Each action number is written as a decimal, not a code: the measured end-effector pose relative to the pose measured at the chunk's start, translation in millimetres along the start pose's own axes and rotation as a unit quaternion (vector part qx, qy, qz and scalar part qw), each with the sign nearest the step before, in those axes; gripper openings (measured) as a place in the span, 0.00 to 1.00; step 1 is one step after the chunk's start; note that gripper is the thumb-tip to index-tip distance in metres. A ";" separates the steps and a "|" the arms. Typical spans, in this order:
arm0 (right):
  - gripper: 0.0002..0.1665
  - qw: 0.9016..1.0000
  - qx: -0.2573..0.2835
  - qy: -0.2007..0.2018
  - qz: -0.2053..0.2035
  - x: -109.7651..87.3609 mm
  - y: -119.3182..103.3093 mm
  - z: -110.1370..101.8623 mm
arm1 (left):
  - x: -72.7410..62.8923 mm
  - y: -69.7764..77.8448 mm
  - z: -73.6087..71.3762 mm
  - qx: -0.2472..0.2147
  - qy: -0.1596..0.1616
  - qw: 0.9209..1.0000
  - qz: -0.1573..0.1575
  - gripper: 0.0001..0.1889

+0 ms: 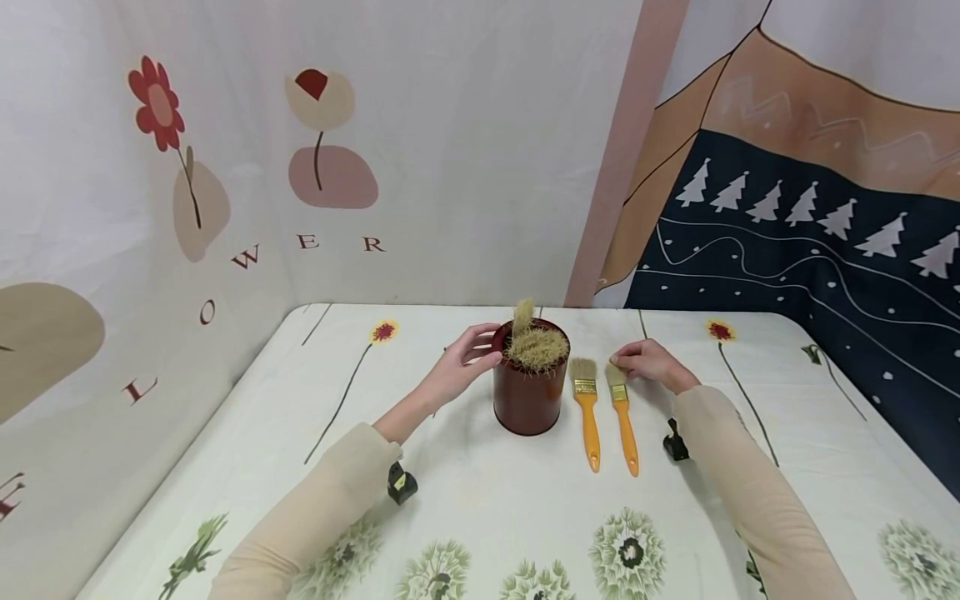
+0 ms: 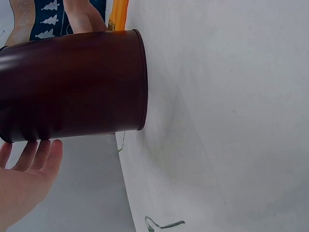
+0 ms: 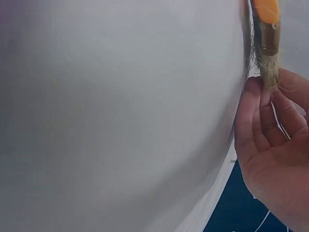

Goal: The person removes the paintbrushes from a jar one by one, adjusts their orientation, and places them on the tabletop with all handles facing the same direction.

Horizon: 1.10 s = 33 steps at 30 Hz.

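Right of centre in the head frame, we see the narrower orange-handled flat paintbrush, its bristles pinched by the right hand. We judge the step to be picking it up or setting it down (we cannot tell which); the next move seems to call for careful fingers. Leftward come a wider orange-handled flat paintbrush, then a glossy brown cylindrical container, the left hand's loose fingers touching its side. We count two paintbrushes, one container.

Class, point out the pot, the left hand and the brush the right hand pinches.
Pot (image 1: 528,402), head view, front wall.
Left hand (image 1: 454,367), head view, back of hand.
Pinched brush (image 1: 626,421), head view, handle.
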State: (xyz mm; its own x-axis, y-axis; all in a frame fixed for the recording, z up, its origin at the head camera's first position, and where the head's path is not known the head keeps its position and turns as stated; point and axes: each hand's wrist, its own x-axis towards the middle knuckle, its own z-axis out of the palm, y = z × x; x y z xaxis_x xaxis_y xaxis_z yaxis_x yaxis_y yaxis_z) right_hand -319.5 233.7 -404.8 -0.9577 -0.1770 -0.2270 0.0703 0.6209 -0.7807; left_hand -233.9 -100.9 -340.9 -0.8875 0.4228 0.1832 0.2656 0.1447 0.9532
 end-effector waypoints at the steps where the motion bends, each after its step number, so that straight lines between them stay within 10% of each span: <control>1: 0.19 1.000 -0.004 0.002 0.000 -0.1 0.2 -0.2 | -0.1 0.1 0.0 0.000 0.000 1.000 0.001 0.25; 14: 0.21 0.998 0.001 0.034 -0.056 -12.0 -16.2 -3.5 | 10.6 -26.1 -2.7 0.003 0.010 1.000 0.013 0.25; 33: 0.24 0.986 0.090 0.007 -0.142 -23.2 -60.7 0.8 | -0.7 1.6 0.8 0.000 0.002 1.000 -0.003 0.25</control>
State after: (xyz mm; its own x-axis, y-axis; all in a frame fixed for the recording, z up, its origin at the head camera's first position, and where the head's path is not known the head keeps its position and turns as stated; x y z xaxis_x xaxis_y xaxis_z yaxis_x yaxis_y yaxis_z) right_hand -301.4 199.5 -352.5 -0.9497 -0.3124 0.0228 -0.1541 0.4025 -0.9024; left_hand -232.6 -100.3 -339.7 -0.8907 0.4176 0.1796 0.2612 0.1468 0.9541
